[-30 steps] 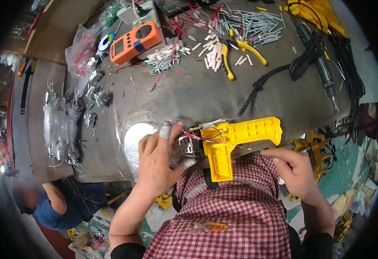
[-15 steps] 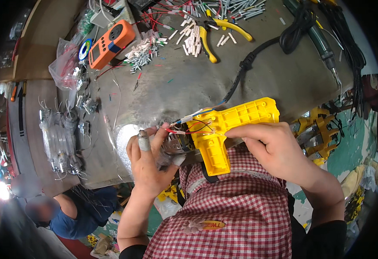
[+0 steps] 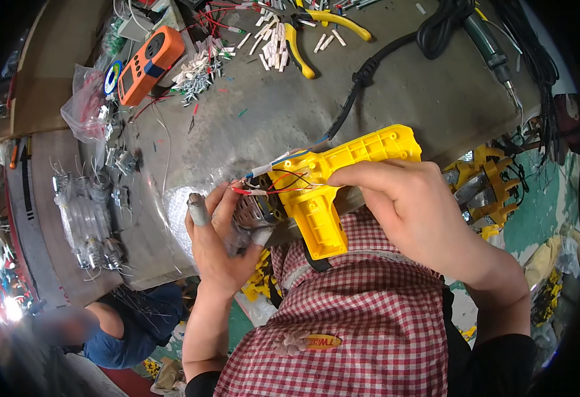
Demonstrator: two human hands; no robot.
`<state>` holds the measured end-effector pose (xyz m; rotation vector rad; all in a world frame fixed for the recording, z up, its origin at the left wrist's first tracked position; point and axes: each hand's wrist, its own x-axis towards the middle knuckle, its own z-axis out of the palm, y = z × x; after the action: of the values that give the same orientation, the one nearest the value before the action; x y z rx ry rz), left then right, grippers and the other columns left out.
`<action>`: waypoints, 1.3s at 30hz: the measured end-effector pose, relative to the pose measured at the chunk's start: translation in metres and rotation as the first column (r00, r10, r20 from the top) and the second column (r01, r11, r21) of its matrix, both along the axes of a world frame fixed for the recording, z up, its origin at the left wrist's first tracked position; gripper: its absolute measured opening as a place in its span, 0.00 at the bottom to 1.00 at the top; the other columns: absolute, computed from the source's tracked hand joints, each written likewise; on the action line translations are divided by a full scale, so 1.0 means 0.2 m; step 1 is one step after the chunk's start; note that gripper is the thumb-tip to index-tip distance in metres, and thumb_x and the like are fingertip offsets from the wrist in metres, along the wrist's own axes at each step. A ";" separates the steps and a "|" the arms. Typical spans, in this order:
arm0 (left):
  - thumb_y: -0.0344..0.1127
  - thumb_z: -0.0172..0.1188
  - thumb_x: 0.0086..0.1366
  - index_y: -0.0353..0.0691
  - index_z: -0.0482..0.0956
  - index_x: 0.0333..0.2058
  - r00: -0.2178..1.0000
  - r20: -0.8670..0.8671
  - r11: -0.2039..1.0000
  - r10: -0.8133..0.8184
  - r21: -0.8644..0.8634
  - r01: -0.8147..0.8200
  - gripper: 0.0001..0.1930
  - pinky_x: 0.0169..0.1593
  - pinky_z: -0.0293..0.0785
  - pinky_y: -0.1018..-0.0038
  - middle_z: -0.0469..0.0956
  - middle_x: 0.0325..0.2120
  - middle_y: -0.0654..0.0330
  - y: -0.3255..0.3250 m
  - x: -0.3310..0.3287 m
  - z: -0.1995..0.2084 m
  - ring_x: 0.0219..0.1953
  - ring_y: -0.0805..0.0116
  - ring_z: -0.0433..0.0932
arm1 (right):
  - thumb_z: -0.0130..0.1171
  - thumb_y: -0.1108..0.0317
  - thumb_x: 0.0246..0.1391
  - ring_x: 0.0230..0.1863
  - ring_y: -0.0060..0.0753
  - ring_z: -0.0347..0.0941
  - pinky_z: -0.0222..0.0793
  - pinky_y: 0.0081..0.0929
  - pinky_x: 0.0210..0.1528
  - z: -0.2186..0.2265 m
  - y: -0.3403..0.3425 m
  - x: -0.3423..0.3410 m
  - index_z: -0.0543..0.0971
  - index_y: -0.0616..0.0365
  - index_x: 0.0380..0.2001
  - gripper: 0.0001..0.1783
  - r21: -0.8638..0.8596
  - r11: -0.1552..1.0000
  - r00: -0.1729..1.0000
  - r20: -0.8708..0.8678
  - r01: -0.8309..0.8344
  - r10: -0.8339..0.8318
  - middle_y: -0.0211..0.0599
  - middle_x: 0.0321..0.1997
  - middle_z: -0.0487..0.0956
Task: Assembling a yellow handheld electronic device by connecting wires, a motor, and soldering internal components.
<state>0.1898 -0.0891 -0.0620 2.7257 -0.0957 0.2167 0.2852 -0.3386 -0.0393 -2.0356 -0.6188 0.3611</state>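
A yellow pistol-shaped plastic housing half point(image 3: 320, 228) lies open side up at the table's near edge, its ribbed inside showing. Red and black wires point(image 3: 290, 178) cross it, and a power cord point(image 3: 343, 109) runs up from them. My left hand point(image 3: 217, 248), with wrapped thumb and finger, closes round a slotted metal part point(image 3: 247, 215) at the housing's left end. Its fingertips are beside a red wire joint point(image 3: 240, 190). My right hand point(image 3: 412, 212) is closed in a pinch over the housing, at the end of a thin pale wire point(image 3: 314, 185).
Yellow-handled pliers point(image 3: 298, 53), white sleeves point(image 3: 275, 49) and an orange meter point(image 3: 149, 66) lie at the back. A green-handled soldering iron point(image 3: 492, 53) is at far right. Wired glass-like tubes point(image 3: 81, 218) sit left. Another person point(image 3: 121, 331) is at lower left.
The whole view has shifted, so the bench things appear farther left and higher. My right hand keeps its pinch over the housing; my left hand stays round the metal part.
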 end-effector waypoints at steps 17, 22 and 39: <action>0.32 0.69 0.43 0.33 0.65 0.57 0.999 0.026 0.998 -0.025 -0.054 0.026 0.40 0.58 0.56 0.60 0.72 0.50 0.50 0.00 0.00 -0.01 0.52 0.54 0.71 | 0.51 0.77 0.50 0.29 0.48 0.77 0.73 0.36 0.33 -0.02 0.02 -0.09 0.80 0.56 0.38 0.13 0.046 0.988 0.987 -0.068 0.149 -0.146 0.47 0.28 0.79; 0.32 0.69 0.43 0.33 0.64 0.58 0.999 0.036 0.998 -0.028 -0.056 0.030 0.40 0.57 0.56 0.60 0.72 0.50 0.50 0.00 0.00 -0.01 0.52 0.54 0.71 | 0.48 0.82 0.51 0.37 0.39 0.79 0.71 0.26 0.40 0.03 0.03 -0.10 0.80 0.62 0.38 0.13 -0.012 0.991 0.990 -0.051 0.131 -0.131 0.44 0.35 0.81; 0.29 0.69 0.44 0.31 0.57 0.60 0.996 0.076 0.997 -0.051 -0.053 0.055 0.44 0.57 0.57 0.59 0.74 0.49 0.50 0.01 -0.01 -0.03 0.52 0.52 0.72 | 0.48 0.81 0.52 0.37 0.37 0.80 0.72 0.26 0.41 0.02 0.01 -0.08 0.80 0.62 0.38 0.13 0.014 0.995 0.988 -0.121 0.097 -0.094 0.44 0.36 0.81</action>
<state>0.1887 -0.0872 -0.0678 2.6568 -0.1802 0.3015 0.2700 -0.3356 -0.0362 -1.9998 -0.4476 0.4153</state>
